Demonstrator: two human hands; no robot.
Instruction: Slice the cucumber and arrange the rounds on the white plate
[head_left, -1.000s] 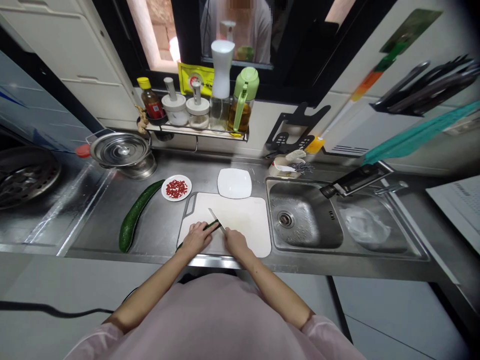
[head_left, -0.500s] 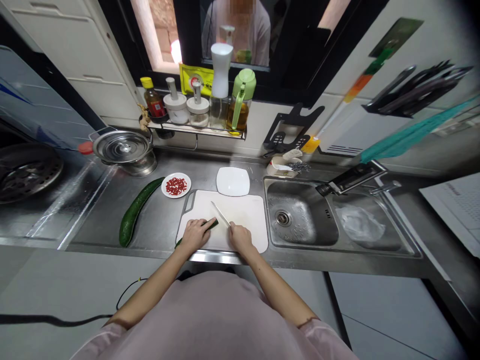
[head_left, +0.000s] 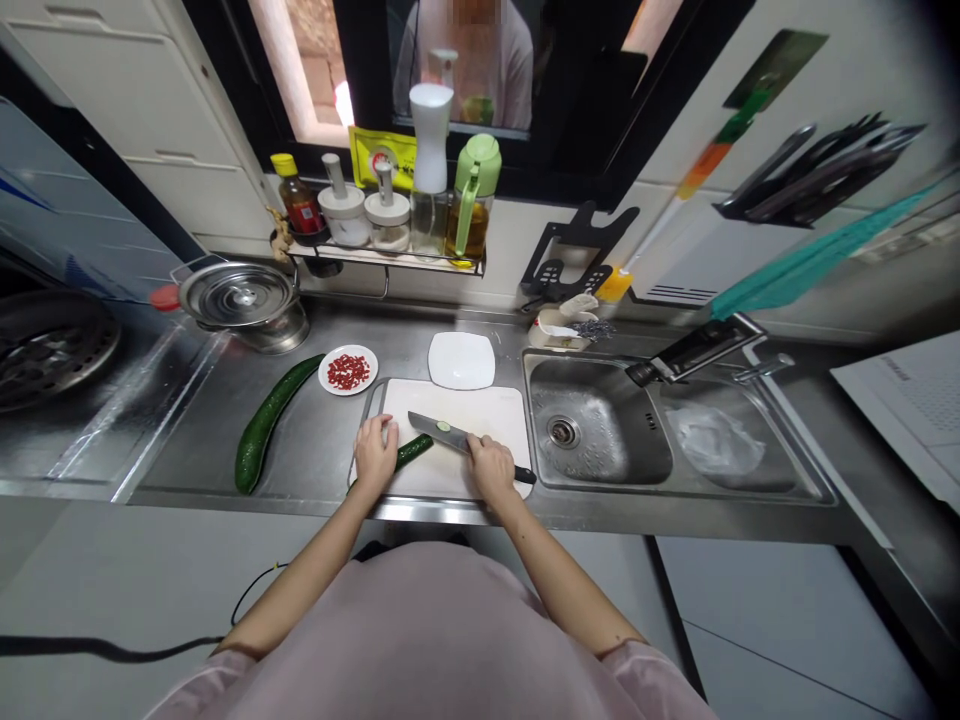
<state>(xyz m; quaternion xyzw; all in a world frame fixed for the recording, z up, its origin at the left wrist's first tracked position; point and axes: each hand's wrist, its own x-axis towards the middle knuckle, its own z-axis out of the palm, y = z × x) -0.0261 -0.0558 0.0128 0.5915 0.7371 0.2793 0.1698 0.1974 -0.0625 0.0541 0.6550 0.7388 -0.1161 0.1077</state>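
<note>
A white cutting board (head_left: 487, 410) lies on the steel counter in front of me. My right hand (head_left: 491, 467) grips a knife (head_left: 435, 431) turned flat, and a thin cucumber slice (head_left: 444, 426) rests on its blade. My left hand (head_left: 375, 448) lies open on the board's left part, fingers flat, just left of a cucumber (head_left: 412, 450) that lies on the board. A second whole cucumber (head_left: 266, 425) lies on the counter to the left.
A small plate of chopped red chilli (head_left: 348, 370) and a white square plate (head_left: 461, 360) sit behind the board. A sink (head_left: 600, 430) is to the right, a lidded pot (head_left: 236, 300) at the back left, and a rack of condiment bottles (head_left: 390, 215) along the wall. A person stands outside the window.
The knife has turned from upright cutting to lying flat with a slice on its blade. My left hand has let go of the cucumber and moved left onto the board.
</note>
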